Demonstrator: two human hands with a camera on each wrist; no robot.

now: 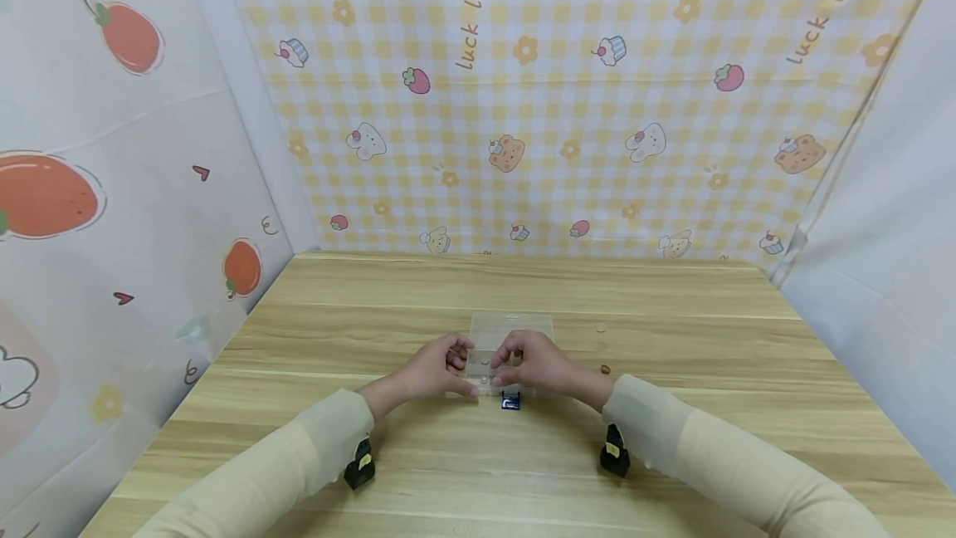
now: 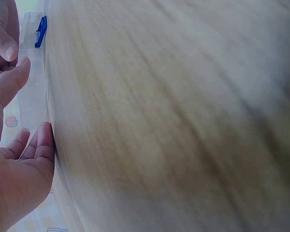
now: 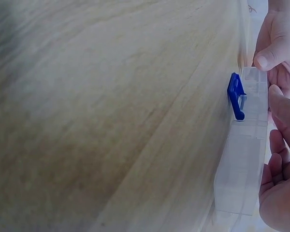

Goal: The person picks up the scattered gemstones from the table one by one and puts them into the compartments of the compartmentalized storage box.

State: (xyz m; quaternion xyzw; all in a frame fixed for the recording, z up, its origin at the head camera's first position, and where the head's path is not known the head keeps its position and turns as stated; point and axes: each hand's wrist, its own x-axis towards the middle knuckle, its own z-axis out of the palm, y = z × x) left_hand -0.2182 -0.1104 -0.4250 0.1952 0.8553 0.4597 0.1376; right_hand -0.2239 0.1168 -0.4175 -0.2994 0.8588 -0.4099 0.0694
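A clear plastic box [image 1: 480,384] lies on the table with its transparent lid [image 1: 511,324] folded back. On its front is a blue latch [image 3: 236,96]. My left hand [image 1: 439,368] is at the box's left end, thumb near the front corner and loosely bent fingers along the side. My right hand [image 1: 534,364] reaches over the box from the right. A small gap shows between its thumb and forefinger, with nothing visible in it, and its other fingers are curled. Small shiny pieces [image 1: 485,364] lie in the box's left compartments. My right hand hides the box's right part.
To the right of the box, a small brown piece [image 1: 605,369] lies near my right wrist, and a small clear round piece [image 1: 601,328] is farther back. A patterned yellow checked cloth [image 1: 553,123] hangs behind the wooden table [image 1: 373,297].
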